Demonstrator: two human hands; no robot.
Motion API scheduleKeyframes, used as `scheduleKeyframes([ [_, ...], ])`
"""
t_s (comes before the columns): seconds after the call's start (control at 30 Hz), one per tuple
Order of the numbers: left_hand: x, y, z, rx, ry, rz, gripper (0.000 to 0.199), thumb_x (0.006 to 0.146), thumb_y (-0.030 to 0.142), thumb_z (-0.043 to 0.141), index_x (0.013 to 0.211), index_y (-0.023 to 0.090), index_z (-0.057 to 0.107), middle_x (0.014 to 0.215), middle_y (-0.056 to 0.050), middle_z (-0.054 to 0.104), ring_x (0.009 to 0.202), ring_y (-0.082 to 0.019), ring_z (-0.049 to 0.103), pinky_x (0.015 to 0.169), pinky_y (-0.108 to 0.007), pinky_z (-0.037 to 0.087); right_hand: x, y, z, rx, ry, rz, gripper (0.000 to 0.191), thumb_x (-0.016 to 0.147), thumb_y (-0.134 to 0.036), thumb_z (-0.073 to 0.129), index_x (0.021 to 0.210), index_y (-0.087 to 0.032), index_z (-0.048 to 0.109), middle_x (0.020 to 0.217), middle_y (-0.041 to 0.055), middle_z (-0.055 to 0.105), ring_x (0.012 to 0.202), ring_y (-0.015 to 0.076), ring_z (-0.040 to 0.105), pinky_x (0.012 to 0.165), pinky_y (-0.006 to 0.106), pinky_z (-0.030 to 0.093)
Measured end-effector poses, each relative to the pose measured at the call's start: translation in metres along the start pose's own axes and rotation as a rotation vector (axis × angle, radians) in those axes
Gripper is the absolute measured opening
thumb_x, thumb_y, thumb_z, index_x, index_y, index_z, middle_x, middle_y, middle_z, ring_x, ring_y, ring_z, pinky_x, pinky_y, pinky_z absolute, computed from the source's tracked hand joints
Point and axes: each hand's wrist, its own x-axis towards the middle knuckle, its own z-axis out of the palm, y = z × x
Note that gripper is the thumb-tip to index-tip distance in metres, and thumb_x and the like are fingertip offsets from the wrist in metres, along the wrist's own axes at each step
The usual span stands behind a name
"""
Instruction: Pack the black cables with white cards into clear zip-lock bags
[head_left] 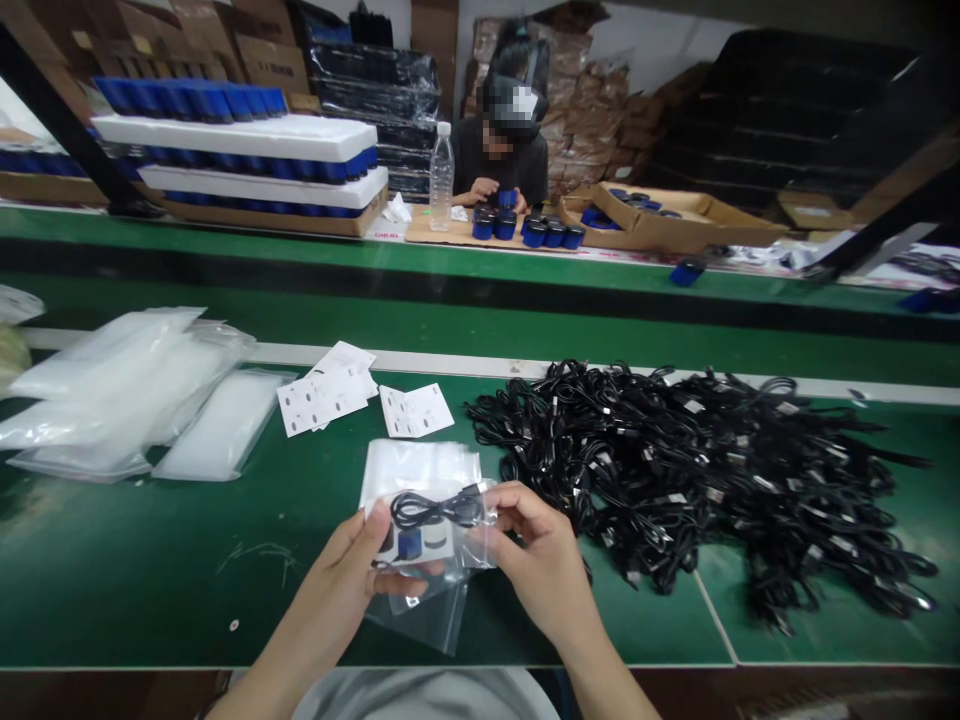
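My left hand [358,558] grips the left side of a clear plastic bag [474,548], thumb on top. A printed leaflet [437,545] with product pictures shows in the bag. A coiled black cable [427,508] lies over the leaflet, seemingly inside the bag too, though its right end is close to the opening. The fingers and thumb of my right hand [536,550] pinch the bag's right edge beside the cable's plug. Beneath both hands, more clear bags [427,625] rest on the green table [172,560].
A large heap of black cables [675,470] spreads to the right. Folded leaflets [326,390] lie ahead, packs of clear bags [127,390] at left. Across the bench, a co-worker [502,130] handles a blue item near a bottle [442,180] and an open carton [675,215].
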Motion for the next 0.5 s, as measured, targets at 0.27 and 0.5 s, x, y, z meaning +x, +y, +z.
scheduleKeyframes([
  [0.27, 0.002, -0.005, -0.003, 0.073, -0.031, 0.082, 0.058, 0.069, 0.059, 0.065, 0.108, 0.016, 0.063, 0.104, -0.006, 0.069, 0.076, -0.022, 0.07, 0.059, -0.029, 0.061, 0.003, -0.002, -0.006, 0.176, -0.085, 0.065, 0.007, 0.066, -0.022, 0.074, 0.07, -0.021, 0.068, 0.082, 0.0005, 0.059, 0.071, 0.0144, 0.054, 0.064, 0.025, 0.043],
  [0.5, -0.001, 0.003, -0.002, -0.028, -0.057, 0.007, 0.051, 0.069, 0.057, 0.065, 0.101, 0.017, 0.067, 0.108, -0.007, 0.068, 0.088, -0.024, 0.067, 0.057, -0.028, 0.061, 0.002, -0.013, -0.004, -0.044, -0.089, -0.206, 0.015, 0.066, -0.011, 0.075, 0.07, -0.025, 0.07, 0.09, 0.0018, 0.062, 0.1, 0.0217, 0.054, 0.09, 0.034, 0.039],
])
